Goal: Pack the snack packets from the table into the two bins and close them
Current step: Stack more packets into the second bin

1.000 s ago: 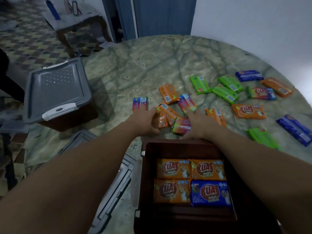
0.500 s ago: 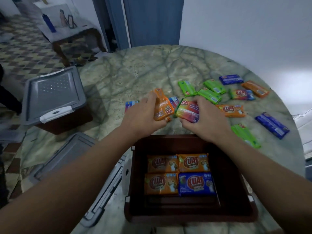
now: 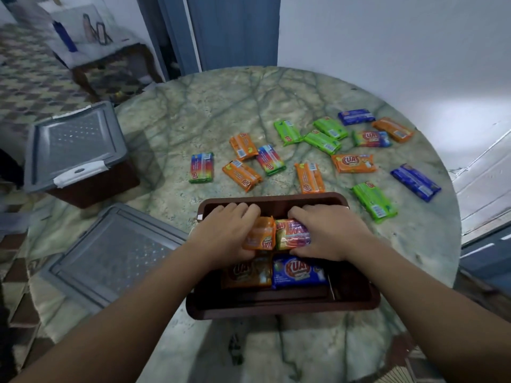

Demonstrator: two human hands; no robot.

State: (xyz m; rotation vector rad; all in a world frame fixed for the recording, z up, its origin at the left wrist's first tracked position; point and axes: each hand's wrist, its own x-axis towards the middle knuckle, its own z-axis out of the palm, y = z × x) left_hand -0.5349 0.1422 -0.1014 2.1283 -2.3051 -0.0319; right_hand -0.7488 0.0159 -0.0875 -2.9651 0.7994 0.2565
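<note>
Both my hands are inside the open brown bin [image 3: 359, 302] at the table's near edge. My left hand [image 3: 224, 233] grips an orange snack packet [image 3: 260, 237], and my right hand [image 3: 329, 233] grips a multicolour packet [image 3: 291, 233], side by side at the bin's far half. Beneath them lie an orange packet [image 3: 246, 273] and a blue packet [image 3: 298, 272]. Several loose packets in orange [image 3: 309, 178], green [image 3: 374, 201], blue [image 3: 416, 182] and rainbow [image 3: 201, 167] lie on the marble table [image 3: 193, 111] beyond the bin.
A second brown bin with its grey lid on [image 3: 74, 145] stands at the table's left edge. A loose grey lid [image 3: 110, 255] lies left of the open bin. A small side table [image 3: 94, 42] stands on the patterned floor behind, near a blue door [image 3: 235, 29].
Both hands picked up packets from the table beyond the bin, lifted them, and brought them down into the open bin on top of the packets there.
</note>
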